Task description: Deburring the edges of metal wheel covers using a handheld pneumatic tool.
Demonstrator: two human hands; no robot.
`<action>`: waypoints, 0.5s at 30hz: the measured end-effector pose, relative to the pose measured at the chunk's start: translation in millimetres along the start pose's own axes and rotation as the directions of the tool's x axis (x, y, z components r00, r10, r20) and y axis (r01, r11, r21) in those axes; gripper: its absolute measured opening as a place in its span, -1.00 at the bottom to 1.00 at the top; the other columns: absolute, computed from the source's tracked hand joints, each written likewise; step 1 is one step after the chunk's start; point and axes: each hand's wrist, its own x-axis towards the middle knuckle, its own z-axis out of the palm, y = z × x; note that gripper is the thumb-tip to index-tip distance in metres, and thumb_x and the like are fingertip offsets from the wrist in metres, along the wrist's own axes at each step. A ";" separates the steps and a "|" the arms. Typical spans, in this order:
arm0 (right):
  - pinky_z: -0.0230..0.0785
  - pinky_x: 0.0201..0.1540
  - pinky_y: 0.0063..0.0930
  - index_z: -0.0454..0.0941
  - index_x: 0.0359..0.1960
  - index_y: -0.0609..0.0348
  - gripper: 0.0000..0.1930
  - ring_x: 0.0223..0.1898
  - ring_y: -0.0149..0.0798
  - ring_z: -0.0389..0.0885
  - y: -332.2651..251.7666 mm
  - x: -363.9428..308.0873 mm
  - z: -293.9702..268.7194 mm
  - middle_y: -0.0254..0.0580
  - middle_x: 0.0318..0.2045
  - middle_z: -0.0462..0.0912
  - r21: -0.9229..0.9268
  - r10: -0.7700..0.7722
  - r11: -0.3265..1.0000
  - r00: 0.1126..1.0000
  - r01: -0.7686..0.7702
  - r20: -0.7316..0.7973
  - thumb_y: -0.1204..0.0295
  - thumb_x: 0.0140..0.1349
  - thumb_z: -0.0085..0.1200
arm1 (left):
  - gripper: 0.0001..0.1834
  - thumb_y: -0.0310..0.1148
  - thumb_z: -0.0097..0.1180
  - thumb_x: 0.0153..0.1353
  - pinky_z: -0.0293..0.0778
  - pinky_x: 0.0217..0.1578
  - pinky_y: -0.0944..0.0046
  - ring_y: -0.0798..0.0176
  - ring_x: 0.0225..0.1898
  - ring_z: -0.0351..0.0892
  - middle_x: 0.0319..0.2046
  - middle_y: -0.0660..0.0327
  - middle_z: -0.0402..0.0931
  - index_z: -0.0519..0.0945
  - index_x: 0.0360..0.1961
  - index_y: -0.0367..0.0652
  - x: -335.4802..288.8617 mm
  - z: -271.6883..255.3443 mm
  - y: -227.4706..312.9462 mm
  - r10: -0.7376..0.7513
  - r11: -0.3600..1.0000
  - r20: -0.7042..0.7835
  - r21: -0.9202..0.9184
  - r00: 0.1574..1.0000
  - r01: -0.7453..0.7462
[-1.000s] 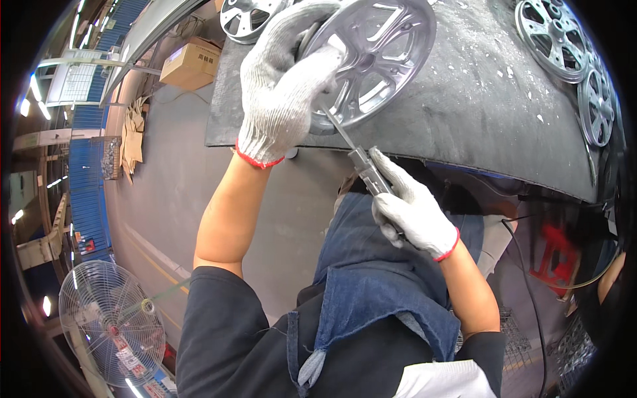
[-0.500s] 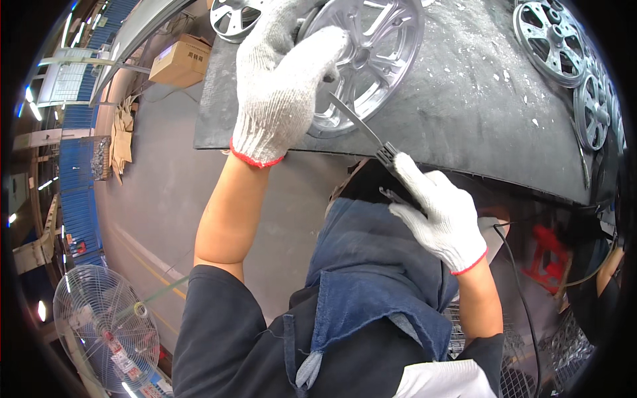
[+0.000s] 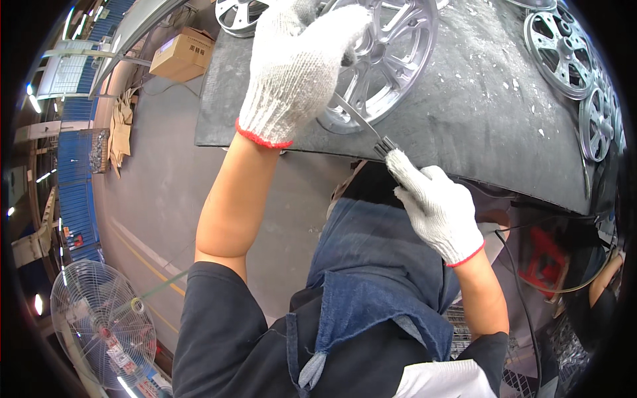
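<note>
A cast silver wheel (image 3: 378,50) with several spokes stands tilted on the dark work table (image 3: 478,119). My left hand (image 3: 295,69), in a white knit glove with a red cuff, closes on the wheel's left side; its fingertips are partly hidden. In my gloved right hand (image 3: 438,215) is a hand tool with a thin flat metal blade (image 3: 356,114) and a black handle (image 3: 383,146). The blade's tip is by the wheel's lower left spokes, beside my left hand. Whether it touches the metal I cannot tell.
More silver wheels lie at the table's right (image 3: 564,53) and far left (image 3: 240,16). Pale chips are scattered over the tabletop. A cardboard box (image 3: 182,56) and a large fan (image 3: 103,325) stand to the left. Another person's arm (image 3: 605,278) shows at the right edge.
The wheel and my left hand sit slightly farther right and up in the picture. The tool has kept its place near the lower spokes, and my right hand has turned slightly.
</note>
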 end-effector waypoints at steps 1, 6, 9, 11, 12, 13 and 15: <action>0.53 -0.45 -0.29 0.61 0.51 -0.45 -0.32 -0.53 -0.20 0.64 -0.5 0.2 -1.0 -0.27 -0.37 0.52 -0.013 0.000 1.000 1.000 0.000 0.020 0.32 0.34 0.43 | -0.49 -0.53 0.22 0.49 0.47 -0.33 0.45 0.52 -0.38 0.57 -0.23 0.27 0.74 0.55 0.43 -0.36 2.6 -2.1 -1.4 0.009 1.000 0.023 -0.026 1.000 -0.009; 0.52 -0.45 -0.32 0.61 0.51 -0.44 -0.34 -0.54 -0.22 0.62 1.5 2.2 0.4 -0.27 -0.38 0.51 0.017 -0.003 1.000 1.000 0.003 -0.019 0.32 0.36 0.42 | -0.52 -0.51 0.21 0.50 0.44 -0.36 0.45 0.50 -0.41 0.55 -0.30 0.28 0.70 0.57 0.39 -0.37 13.9 -4.2 -2.8 -0.066 0.998 -0.043 -0.002 0.997 0.066; 0.51 -0.45 -0.30 0.62 0.51 -0.43 -0.34 -0.54 -0.20 0.62 -0.5 6.3 -9.0 -0.25 -0.39 0.51 0.000 -0.007 1.000 1.000 0.007 0.022 0.33 0.35 0.41 | -0.54 -0.49 0.20 0.50 0.43 -0.37 0.45 0.50 -0.43 0.54 -0.32 0.28 0.69 0.57 0.38 -0.37 14.1 -6.5 -5.7 -0.062 0.998 -0.045 0.011 0.997 0.062; 0.50 -0.45 -0.27 0.64 0.49 -0.43 -0.36 -0.54 -0.18 0.62 -1.9 8.5 -12.5 -0.23 -0.40 0.51 0.002 0.010 1.000 1.000 -0.010 -0.015 0.34 0.36 0.41 | -0.54 -0.49 0.20 0.50 0.42 -0.38 0.45 0.50 -0.43 0.54 -0.33 0.28 0.69 0.57 0.38 -0.37 13.0 -5.9 -5.2 -0.049 0.999 -0.043 0.010 0.998 0.050; 0.49 -0.46 -0.27 0.66 0.48 -0.43 -0.37 -0.55 -0.18 0.61 -6.7 9.3 -16.8 -0.24 -0.41 0.50 0.004 0.014 1.000 1.000 -0.014 -0.004 0.35 0.36 0.40 | -0.53 -0.49 0.20 0.50 0.42 -0.37 0.45 0.50 -0.42 0.53 -0.31 0.29 0.69 0.57 0.39 -0.37 12.5 -1.4 0.5 -0.066 0.998 -0.051 0.018 0.997 0.067; 0.49 -0.47 -0.27 0.65 0.48 -0.43 -0.36 -0.54 -0.19 0.62 -9.8 8.2 -21.5 -0.24 -0.41 0.49 -0.022 0.002 1.000 0.999 -0.002 0.043 0.35 0.34 0.40 | -0.52 -0.49 0.20 0.49 0.42 -0.36 0.46 0.51 -0.42 0.53 -0.29 0.30 0.70 0.56 0.40 -0.38 11.0 2.3 5.3 -0.083 0.996 -0.058 0.026 0.995 0.084; 0.50 -0.47 -0.26 0.65 0.48 -0.44 -0.36 -0.54 -0.18 0.62 -17.9 9.5 -29.6 -0.22 -0.41 0.50 -0.086 0.030 0.996 0.996 -0.022 0.089 0.35 0.35 0.39 | -0.50 -0.50 0.21 0.49 0.47 -0.31 0.45 0.50 -0.35 0.58 -0.21 0.26 0.73 0.55 0.41 -0.39 2.0 3.1 13.3 -0.068 0.997 -0.019 0.032 0.997 0.069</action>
